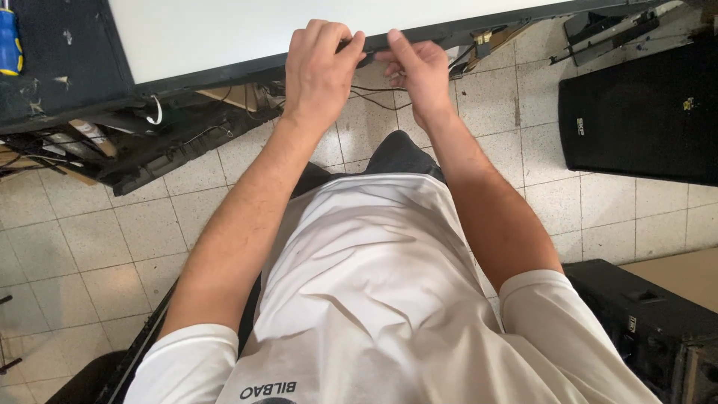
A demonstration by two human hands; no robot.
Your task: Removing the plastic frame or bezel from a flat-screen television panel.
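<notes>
Best done pinching the dark bezel edge [224, 73] of the white panel [247, 30] top centre with both left hand [320, 71] and right hand [420, 71], fingers closed, easing evenly.

White panel [299, 34]: smooth, matt sheet with an even pale face. Dark frame edge [464, 31]: matt black plastic, slightly scuffed. Left hand [318, 71] and right hand [419, 71]: bare skin. Floor tiles [134, 232]: speckled pale terrazzo, dull sheen, grey grout lines. Black speaker cabinet [643, 120]: rough, matt textured covering. Shirt [374, 284]: soft white cloth, creased. Screwdriver handle [9, 45]: glossy blue and yellow plastic. Thin cables [374, 97]: black rubbery sheath.
</notes>
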